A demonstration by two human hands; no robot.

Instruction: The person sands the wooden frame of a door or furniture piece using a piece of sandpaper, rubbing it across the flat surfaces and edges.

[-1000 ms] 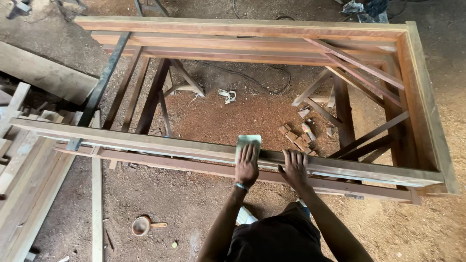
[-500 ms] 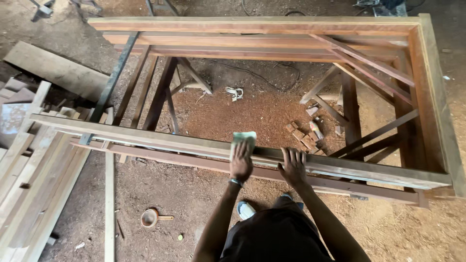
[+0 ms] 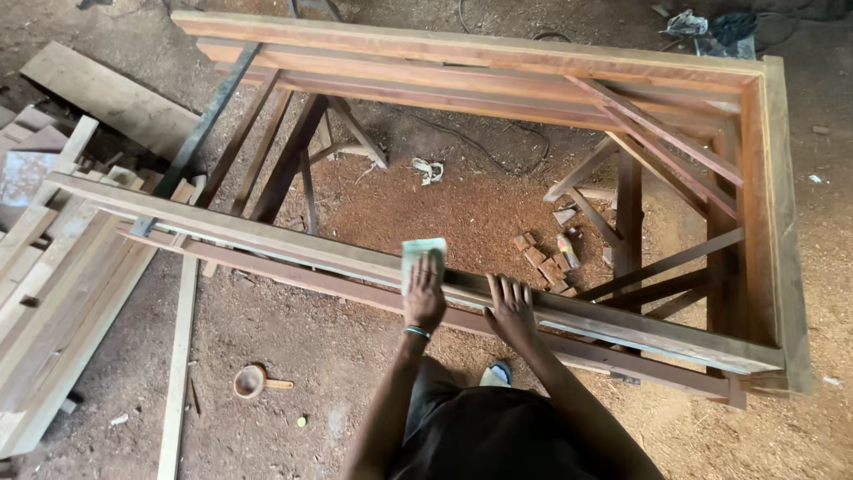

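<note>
Pale green sandpaper (image 3: pixel 421 256), one folded sheet, is lying flat on the near rail (image 3: pixel 267 238) of the big wooden frame (image 3: pixel 764 204), and I am seeing my left hand (image 3: pixel 424 293) pressing down on it. The sheet is poking out just beyond the fingers (image 3: pixel 434 265) toward the far side, so the paper is sitting under and ahead of the fingertips rather than beside them. Those fingers are lying flat and close together, holding the sheet by pressure, not curling around it. The rail's long axis is running left to right across the scene, sloping slightly nearer toward the right, and the sheet is sitting crosswise on it.

My right hand (image 3: pixel 513 307) is resting just to the right of the left one, fingers spread on the same rail, holding nothing; the two hands are near each other but not touching. The left hand is the one on the paper.

Counting outward: I am seeing one frame with two long rails, propped on dark trestles (image 3: pixel 293 160) serving as a bench, a few small wood blocks (image 3: pixel 538 258) on the sawdust floor (image 3: pixel 426 204) inside it, one round wooden scoop (image 3: pixel 251 382) near left, and a stack of planks (image 3: pixel 53 293) at the left edge.
</note>
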